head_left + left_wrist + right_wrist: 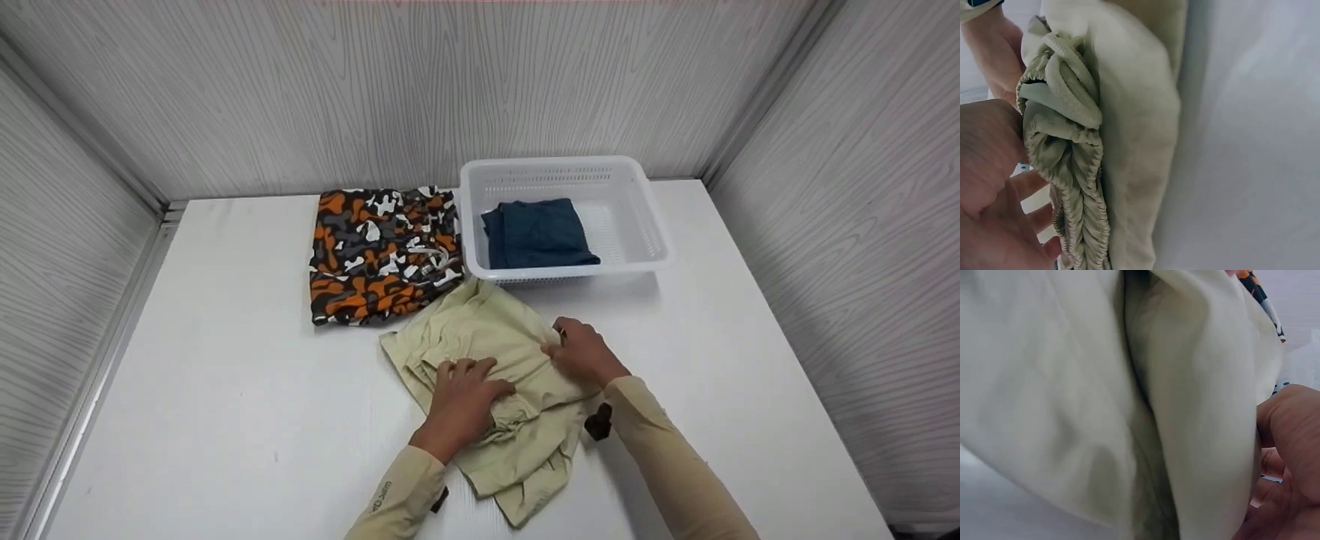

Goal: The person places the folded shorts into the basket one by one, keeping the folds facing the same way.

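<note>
Pale khaki shorts with a gathered elastic waistband and a drawstring lie creased and partly folded on the table. My left hand rests on them near the waistband, its fingers apart and loosely bent, fingertips touching the cloth. The left thumb points right over the fabric and is hidden in the left wrist view. At the right edge of the shorts, my right hand pinches the cloth between thumb and fingers. The right wrist view shows a loose fold of fabric beside that hand.
Behind the shorts stands a white plastic basket holding a folded dark blue garment. Orange, black and white patterned shorts lie flat to its left, touching or nearly touching it. Grey panels wall the white table at back and sides.
</note>
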A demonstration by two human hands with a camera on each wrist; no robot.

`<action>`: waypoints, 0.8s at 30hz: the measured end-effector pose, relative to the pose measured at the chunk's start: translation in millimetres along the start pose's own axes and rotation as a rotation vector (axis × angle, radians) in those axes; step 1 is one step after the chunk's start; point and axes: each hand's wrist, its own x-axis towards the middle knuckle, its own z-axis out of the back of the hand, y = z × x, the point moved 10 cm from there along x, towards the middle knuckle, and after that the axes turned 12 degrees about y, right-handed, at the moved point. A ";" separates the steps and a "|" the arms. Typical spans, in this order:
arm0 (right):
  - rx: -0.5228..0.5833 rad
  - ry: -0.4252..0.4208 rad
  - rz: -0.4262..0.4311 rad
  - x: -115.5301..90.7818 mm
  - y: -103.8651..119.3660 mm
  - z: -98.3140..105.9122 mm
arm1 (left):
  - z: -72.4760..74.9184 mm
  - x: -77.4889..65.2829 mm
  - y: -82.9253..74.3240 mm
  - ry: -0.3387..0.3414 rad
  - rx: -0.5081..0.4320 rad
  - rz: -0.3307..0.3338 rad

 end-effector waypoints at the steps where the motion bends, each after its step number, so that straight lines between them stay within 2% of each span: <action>1: 0.005 0.000 -0.002 -1.2 -0.4 -0.3 | 0.3 0.4 0.5 0.014 -0.012 0.007; 6: 0.022 0.040 0.024 -6.0 0.9 -3.5 | -1.6 -1.6 3.9 0.063 -0.099 0.015; 10: 0.086 0.097 0.031 -12.3 0.0 -9.6 | -5.9 -8.0 8.7 0.106 -0.105 -0.005; 15: 0.219 0.168 -0.030 -24.1 -3.9 -24.8 | -5.0 -17.7 19.4 0.123 -0.107 -0.029; 18: 0.238 0.200 -0.051 -29.0 -4.2 -32.8 | -3.0 -22.9 25.1 0.127 -0.110 -0.039; 21: 0.215 0.192 -0.046 -32.4 -1.4 -35.1 | -1.8 -29.2 29.5 0.138 -0.131 -0.052; 24: 0.199 0.110 -0.037 -34.5 2.8 -29.8 | -2.3 -35.7 32.6 0.156 -0.154 -0.069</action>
